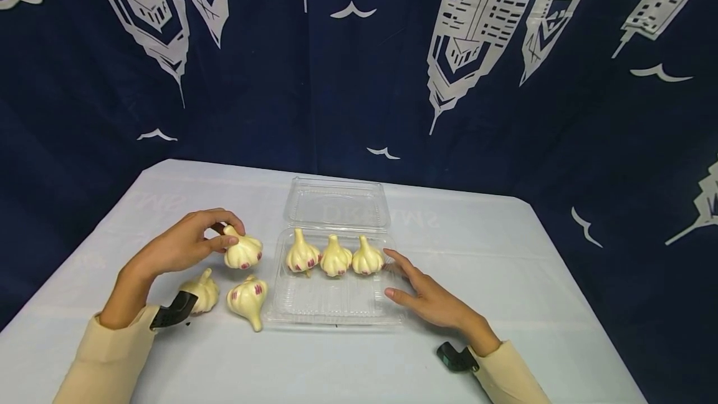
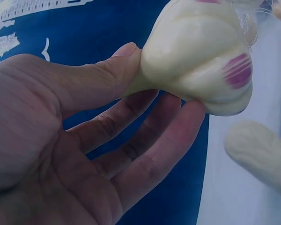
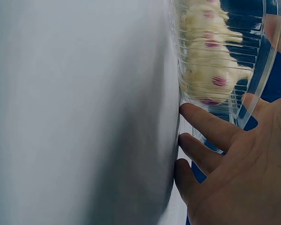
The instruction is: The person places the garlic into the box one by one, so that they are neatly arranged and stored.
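My left hand (image 1: 179, 243) pinches a garlic bulb (image 1: 244, 253) by its neck, holding it left of a clear plastic clamshell box (image 1: 336, 305). In the left wrist view, thumb and fingertips meet at the neck of this cream bulb (image 2: 196, 51) with purple streaks. Along the box's back half stand three garlic bulbs (image 1: 368, 259) in a row, necks up. My right hand (image 1: 434, 302) is at the box's right side, fingers spread. In the right wrist view, several fingertips (image 3: 192, 111) rest on the table beside the box wall, with the thumb near the rim.
Two more garlic bulbs lie left of the box: one (image 1: 247, 300) with its neck toward me, another (image 1: 206, 292) partly behind the left wrist's black camera mount (image 1: 175, 310). The transparent lid (image 1: 336, 201) lies folded back on the white table (image 1: 471, 254). A dark blue printed cloth (image 1: 359, 92) hangs behind.
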### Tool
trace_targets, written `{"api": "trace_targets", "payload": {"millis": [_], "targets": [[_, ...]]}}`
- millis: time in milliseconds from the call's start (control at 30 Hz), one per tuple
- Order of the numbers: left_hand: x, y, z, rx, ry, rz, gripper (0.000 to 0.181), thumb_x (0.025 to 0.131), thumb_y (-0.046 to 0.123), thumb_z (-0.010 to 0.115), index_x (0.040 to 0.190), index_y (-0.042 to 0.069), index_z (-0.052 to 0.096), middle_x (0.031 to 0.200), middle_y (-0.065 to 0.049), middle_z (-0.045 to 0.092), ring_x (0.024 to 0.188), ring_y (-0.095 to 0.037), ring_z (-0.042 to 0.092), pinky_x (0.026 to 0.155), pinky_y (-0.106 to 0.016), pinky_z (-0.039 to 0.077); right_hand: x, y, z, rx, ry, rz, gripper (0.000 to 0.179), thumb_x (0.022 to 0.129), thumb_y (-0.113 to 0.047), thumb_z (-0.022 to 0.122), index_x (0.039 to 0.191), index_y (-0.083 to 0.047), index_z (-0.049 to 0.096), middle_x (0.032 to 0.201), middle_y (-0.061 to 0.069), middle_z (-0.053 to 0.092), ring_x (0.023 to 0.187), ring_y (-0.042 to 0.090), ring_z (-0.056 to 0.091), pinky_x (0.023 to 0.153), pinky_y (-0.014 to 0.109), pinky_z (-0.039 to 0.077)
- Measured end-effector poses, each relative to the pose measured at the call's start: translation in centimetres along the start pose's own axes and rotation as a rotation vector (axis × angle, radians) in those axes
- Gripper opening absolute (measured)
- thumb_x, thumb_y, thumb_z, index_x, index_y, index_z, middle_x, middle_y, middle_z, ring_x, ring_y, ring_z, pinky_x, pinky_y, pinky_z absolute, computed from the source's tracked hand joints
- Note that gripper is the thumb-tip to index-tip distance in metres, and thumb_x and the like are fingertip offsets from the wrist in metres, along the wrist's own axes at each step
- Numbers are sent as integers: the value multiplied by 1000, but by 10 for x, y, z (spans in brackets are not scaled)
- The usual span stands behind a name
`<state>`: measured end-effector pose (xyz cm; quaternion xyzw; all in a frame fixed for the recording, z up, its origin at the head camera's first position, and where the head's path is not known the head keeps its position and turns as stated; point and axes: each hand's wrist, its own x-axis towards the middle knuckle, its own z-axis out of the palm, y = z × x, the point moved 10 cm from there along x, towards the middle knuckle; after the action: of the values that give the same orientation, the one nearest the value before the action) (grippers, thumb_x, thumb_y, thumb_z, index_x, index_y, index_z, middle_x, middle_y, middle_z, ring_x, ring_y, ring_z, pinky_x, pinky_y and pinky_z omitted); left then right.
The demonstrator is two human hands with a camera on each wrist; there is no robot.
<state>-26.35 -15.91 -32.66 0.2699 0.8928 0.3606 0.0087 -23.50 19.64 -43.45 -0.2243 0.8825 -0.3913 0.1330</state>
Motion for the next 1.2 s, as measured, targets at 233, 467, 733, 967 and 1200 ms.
{"api": "trace_targets", "payload": {"millis": [233,467,733,967,1200], "targets": [[1,10,3,24,20,32,14,93,9,70,105,15,67,106,3,66,99,-17,58,76,-27,50,-1,0,0,-4,-1,5,73,100,-43,59,159,-37,15,155,9,45,146,31,36,116,64,25],[6,23,9,23,13,51,12,95,9,68,104,16,67,104,4,66,99,-18,59,80,-33,53,0,0,-2,-16,5,-6,74,101,-42,59,159,-37,14,154,12,44,146,34,36,115,65,26],[7,33,14,17,16,66,13,94,7,69,103,16,67,104,4,65,97,-18,60,78,-33,54,0,1,-1,-10,3,5,74,100,-43,59,158,-39,14,155,11,43,146,32,36,115,65,26],[7,42,14,51,21,69,14,93,4,69,102,16,68,103,4,65,96,-16,61,77,-32,54,0,2,-1,-7,2,7,74,100,-42,59,159,-38,15,155,11,43,147,32,35,115,65,26],[1,48,4,67,47,74,18,92,2,69,101,16,68,104,5,66,95,-14,62,77,-32,56,0,2,0,-7,-1,11,73,100,-43,59,158,-41,14,156,12,42,147,33,35,115,65,25]]}}
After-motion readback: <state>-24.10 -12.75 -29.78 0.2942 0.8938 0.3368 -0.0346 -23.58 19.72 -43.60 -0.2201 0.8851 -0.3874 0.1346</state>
